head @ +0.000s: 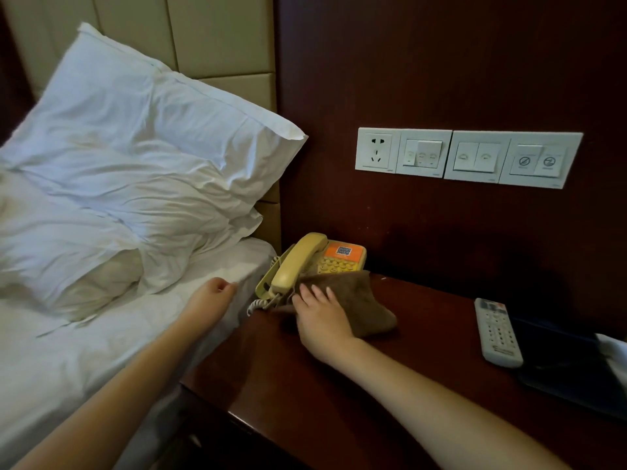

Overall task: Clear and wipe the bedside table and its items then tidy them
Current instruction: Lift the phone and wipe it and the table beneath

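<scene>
A dark red-brown bedside table (pixel 390 395) fills the lower right. A yellow telephone (pixel 305 262) with an orange label sits at its far left corner, handset on the cradle. My right hand (pixel 322 320) lies flat on a brown cloth (pixel 359 303), pressing it against the table just in front of the phone. My left hand (pixel 212 300) hovers over the edge of the bed, fingers loosely curled, holding nothing. A white remote control (pixel 497 332) lies on the table to the right.
A dark tray or folder (pixel 570 364) lies at the table's right edge with something white (pixel 615 354) on it. The bed (pixel 68 351) with white pillows (pixel 135 164) is on the left. Wall sockets and switches (pixel 468 157) sit above the table.
</scene>
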